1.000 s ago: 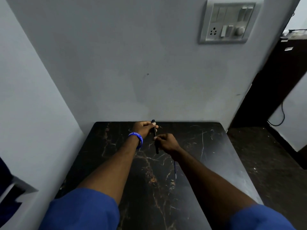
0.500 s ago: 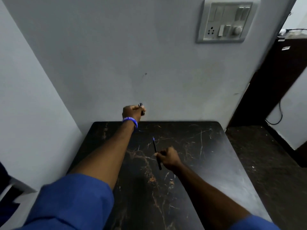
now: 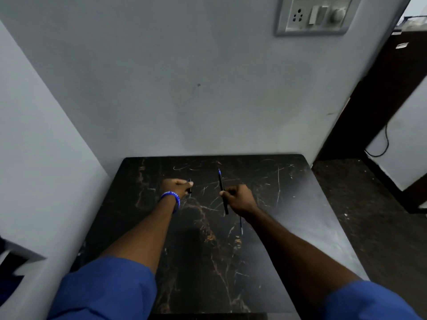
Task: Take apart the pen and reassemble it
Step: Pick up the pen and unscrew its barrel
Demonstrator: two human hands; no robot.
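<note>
My right hand [image 3: 239,198] is closed around a slim black pen body [image 3: 222,190] with a blue tip that points away from me, held over the dark marble table [image 3: 288,204]. My left hand [image 3: 174,187], with a blue wristband, grips a small black pen cap [image 3: 189,186] low over the table, a hand's width to the left of the pen body. A thin blue refill [image 3: 240,225] lies on the table just under my right wrist, partly hidden by it.
The table stands in a corner, with grey walls behind and to the left. A switch panel [image 3: 313,15] is high on the back wall. To the right are dark floor, a dark wooden cabinet [image 3: 388,93] and a black cable [image 3: 383,144].
The cap came off the pen body and my hands moved apart. My left hand rose toward the wall with the cap, then dropped back to the table. My right hand shifted right.
</note>
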